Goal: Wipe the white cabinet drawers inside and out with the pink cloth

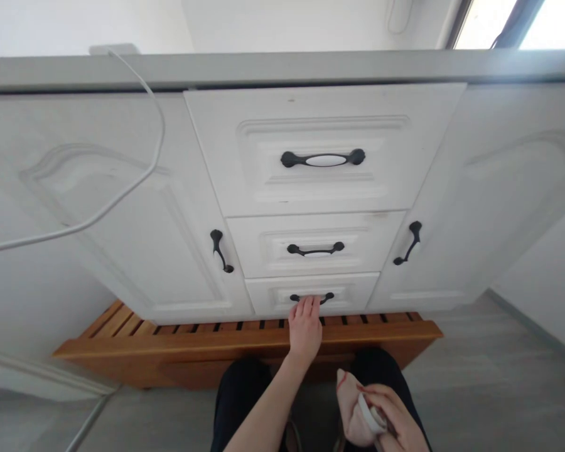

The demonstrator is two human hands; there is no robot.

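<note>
My left hand (306, 329) reaches forward with its fingers hooked over the dark handle (328, 298) of the bottom drawer (358, 290). That drawer sits closed, flush with the cabinet front. Close to my knees, my right hand (393, 414) is closed around a bunched pale pink sock (351, 408). A red line runs near the sock's tip, and a white band shows by my fingers. My palm hides part of it.
Above are a closed middle drawer (273, 242) and top drawer (263, 169), flanked by a left cabinet door (179, 270) and right cabinet door (452, 251). A white cable (122, 194) hangs across the left door. A slatted wooden bench (207, 345) stands before the cabinet.
</note>
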